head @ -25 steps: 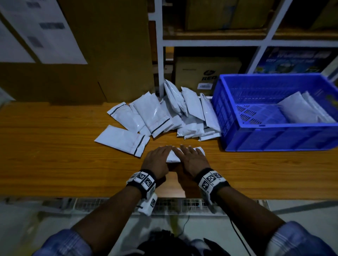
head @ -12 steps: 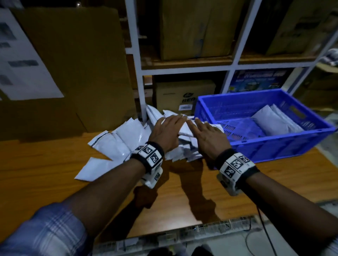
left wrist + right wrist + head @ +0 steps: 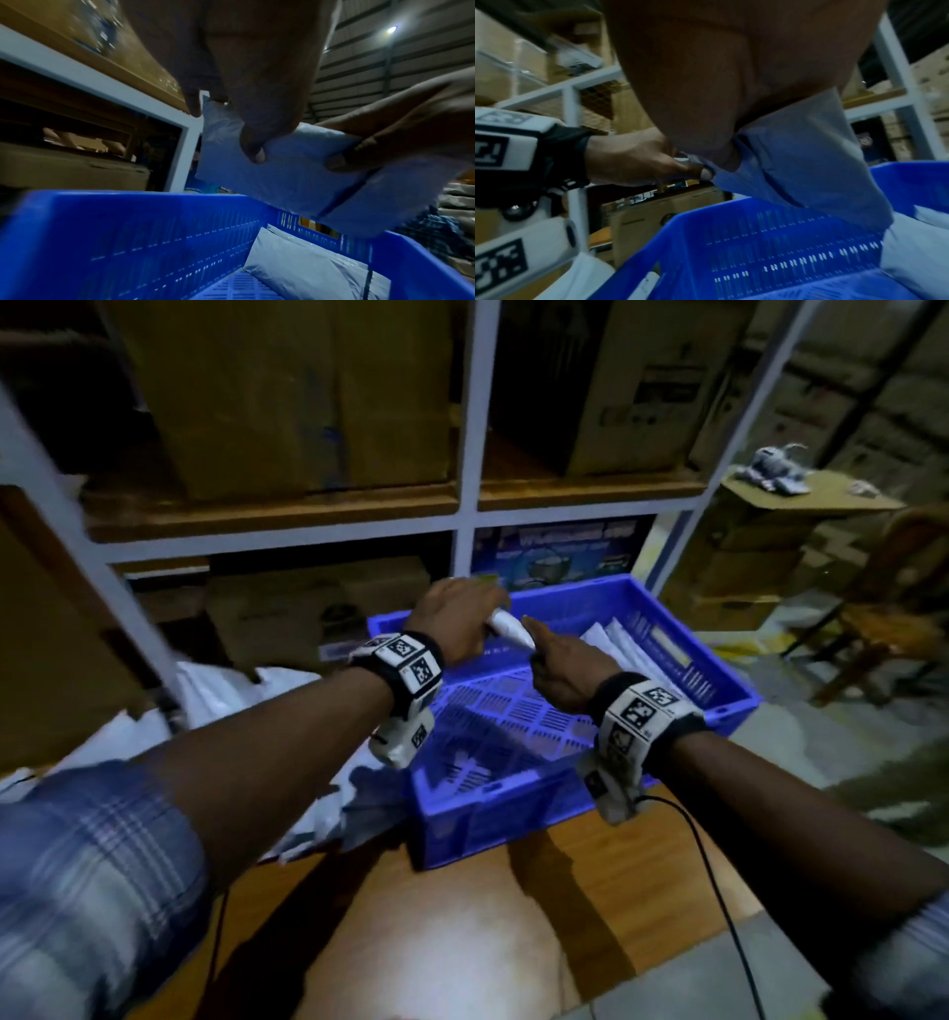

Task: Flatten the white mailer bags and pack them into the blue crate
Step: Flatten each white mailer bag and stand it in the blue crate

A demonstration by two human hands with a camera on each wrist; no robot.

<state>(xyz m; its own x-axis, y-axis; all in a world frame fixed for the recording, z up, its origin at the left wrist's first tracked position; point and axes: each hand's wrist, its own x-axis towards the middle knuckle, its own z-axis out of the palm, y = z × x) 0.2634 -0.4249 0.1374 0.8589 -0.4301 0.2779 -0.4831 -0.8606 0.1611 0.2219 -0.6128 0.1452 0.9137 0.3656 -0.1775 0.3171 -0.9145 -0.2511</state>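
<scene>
Both hands hold one white mailer bag (image 3: 506, 625) above the blue crate (image 3: 518, 814). My left hand (image 3: 457, 618) pinches its far end, thumb under and fingers over, and the left wrist view shows that thumb on the bag (image 3: 290, 178). My right hand (image 3: 557, 665) grips the near end, the bag (image 3: 816, 168) hanging below the palm in the right wrist view. Flattened mailer bags (image 3: 624, 642) lie along the crate's right side, also seen as packed bags (image 3: 313, 270) on the crate floor. A loose pile of mailer bags (image 3: 231, 690) lies left of the crate, partly hidden by my left arm.
The crate stands on a wooden table (image 3: 616, 911) in front of a white metal shelf rack (image 3: 470, 505) loaded with cardboard boxes (image 3: 287, 392). A wooden chair (image 3: 883, 634) stands at the right. A black cable (image 3: 719, 891) runs from my right wrist.
Both hands lifted a bag from the table, carried it right, and now hold it over the crate. The head view swung to the right with them.
</scene>
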